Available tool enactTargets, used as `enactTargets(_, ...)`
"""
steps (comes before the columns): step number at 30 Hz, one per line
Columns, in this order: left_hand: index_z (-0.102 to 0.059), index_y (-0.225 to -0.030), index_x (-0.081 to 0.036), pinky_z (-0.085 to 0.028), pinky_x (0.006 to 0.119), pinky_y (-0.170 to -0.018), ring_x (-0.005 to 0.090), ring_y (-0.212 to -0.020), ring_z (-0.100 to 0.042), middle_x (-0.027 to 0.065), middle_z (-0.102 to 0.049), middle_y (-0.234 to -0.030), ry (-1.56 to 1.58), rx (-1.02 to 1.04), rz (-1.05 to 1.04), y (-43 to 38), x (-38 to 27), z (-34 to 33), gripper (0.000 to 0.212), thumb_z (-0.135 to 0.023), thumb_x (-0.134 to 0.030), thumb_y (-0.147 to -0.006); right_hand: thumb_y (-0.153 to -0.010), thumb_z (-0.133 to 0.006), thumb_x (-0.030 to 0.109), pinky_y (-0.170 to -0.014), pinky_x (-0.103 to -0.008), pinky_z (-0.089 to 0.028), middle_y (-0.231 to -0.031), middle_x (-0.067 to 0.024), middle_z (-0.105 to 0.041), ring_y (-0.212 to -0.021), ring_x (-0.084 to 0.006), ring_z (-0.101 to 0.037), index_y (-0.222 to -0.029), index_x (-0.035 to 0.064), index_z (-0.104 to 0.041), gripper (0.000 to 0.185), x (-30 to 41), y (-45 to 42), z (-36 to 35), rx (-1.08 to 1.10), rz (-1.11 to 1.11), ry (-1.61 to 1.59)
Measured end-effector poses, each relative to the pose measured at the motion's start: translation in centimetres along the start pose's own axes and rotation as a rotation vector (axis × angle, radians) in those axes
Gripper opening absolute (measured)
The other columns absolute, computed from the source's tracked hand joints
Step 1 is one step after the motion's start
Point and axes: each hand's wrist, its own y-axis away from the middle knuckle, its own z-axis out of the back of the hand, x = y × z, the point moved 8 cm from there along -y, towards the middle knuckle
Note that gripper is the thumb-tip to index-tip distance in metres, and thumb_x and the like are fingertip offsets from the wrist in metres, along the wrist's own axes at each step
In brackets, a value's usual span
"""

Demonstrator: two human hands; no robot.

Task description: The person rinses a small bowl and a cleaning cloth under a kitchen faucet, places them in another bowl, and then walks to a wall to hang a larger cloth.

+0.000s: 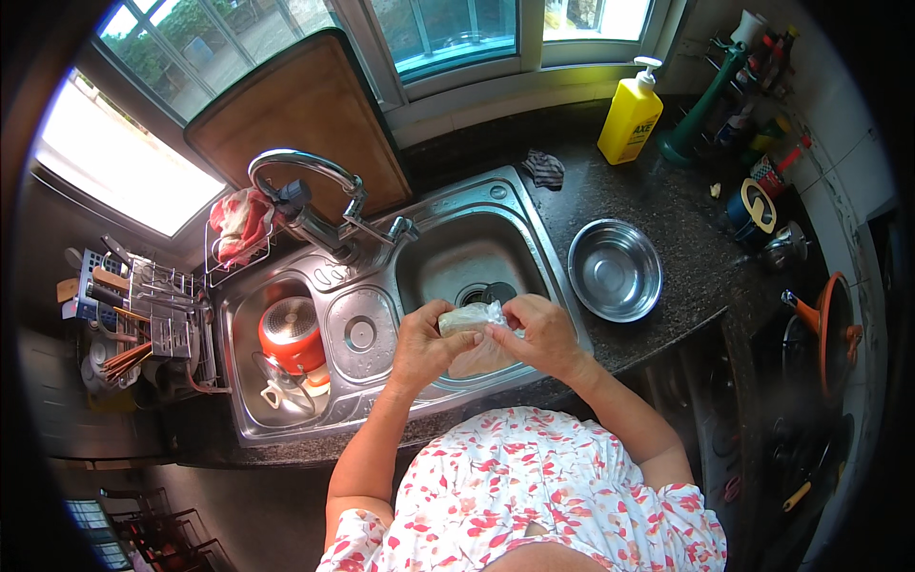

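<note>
Above the near edge of the right sink basin [457,264], both hands grip a clear plastic bag [486,356] with a pale, blocky item [461,319] inside. My left hand [429,342] pinches the left end of the wrapped item between thumb and fingers. At the other end, my right hand [542,336] has hold of the bunched plastic. The rest of the bag hangs loosely below. What exactly the pale item is, I cannot tell. To the right of the basin, a stainless steel bowl [615,270] stands on the dark stone counter [686,279].
A red pot [289,334] lies upside down in the left basin. The chrome faucet [304,159] arches up behind the sink, before a wooden cutting board [300,114]. A yellow pump bottle [630,120] and a striped cloth [545,170] sit at the back. A dish rack [171,314] stands left.
</note>
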Motion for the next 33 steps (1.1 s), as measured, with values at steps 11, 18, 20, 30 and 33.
enactTargets(11, -0.056, -0.081, -0.001, -0.042, 0.020, -0.057, 0.0062, -0.065, -0.052, 0.0008, -0.057, -0.071, 0.111, 0.056, -0.046, -0.2, 0.1, 0.2, 0.027, -0.074, -0.006, -0.061, -0.071, -0.060, 0.010, -0.055, -0.0365, -0.038, -0.061, -0.0110, -0.048, -0.061, -0.0286, -0.047, -0.062, 0.0021, -0.047, 0.017, -0.5, -0.1, -0.1, 0.028, 0.046, -0.081)
enactTargets(18, -0.058, -0.078, 0.001, -0.042, 0.021, -0.056, 0.0067, -0.063, -0.052, 0.0012, -0.057, -0.068, 0.223, 0.075, 0.020, -0.9, 0.3, 0.6, 0.024, -0.074, -0.008, -0.061, -0.076, -0.057, 0.006, -0.055, -0.0244, -0.038, -0.063, -0.0031, -0.051, -0.060, -0.0099, -0.048, -0.074, 0.0007, -0.054, 0.007, -2.2, 0.3, -1.4, 0.159, -0.316, -0.512)
enactTargets(20, -0.058, -0.078, 0.001, -0.042, 0.021, -0.056, 0.0067, -0.063, -0.052, 0.0013, -0.058, -0.069, 0.230, 0.074, 0.033, -1.0, 0.2, 0.5, 0.025, -0.074, -0.009, -0.062, -0.079, -0.056, 0.006, -0.057, -0.0195, -0.037, -0.068, 0.0020, -0.052, -0.066, -0.0031, -0.046, -0.078, 0.0018, -0.056, 0.005, -3.0, 0.8, -2.4, 0.193, -0.379, -0.658)
enactTargets(30, -0.057, -0.080, 0.001, -0.042, 0.021, -0.056, 0.0067, -0.064, -0.052, 0.0021, -0.057, -0.068, 0.067, 0.018, -0.134, -0.2, -0.9, 0.5, 0.024, -0.073, -0.006, -0.063, -0.073, -0.062, 0.008, -0.060, -0.0209, -0.040, -0.072, -0.0013, -0.052, -0.064, -0.0077, -0.048, -0.081, 0.0010, -0.057, 0.012, -2.4, -0.1, -0.6, -0.023, -0.313, -0.610)
enactTargets(33, -0.057, -0.079, 0.000, -0.042, 0.020, -0.057, 0.0062, -0.065, -0.052, 0.0015, -0.057, -0.071, 0.042, 0.030, -0.155, -0.1, -1.1, 0.3, 0.025, -0.074, -0.007, -0.063, -0.073, -0.062, 0.007, -0.060, -0.0205, -0.041, -0.072, -0.0016, -0.053, -0.064, -0.0082, -0.049, -0.081, 0.0008, -0.057, 0.011, -1.4, -0.4, -0.9, 0.083, -0.244, -0.449)
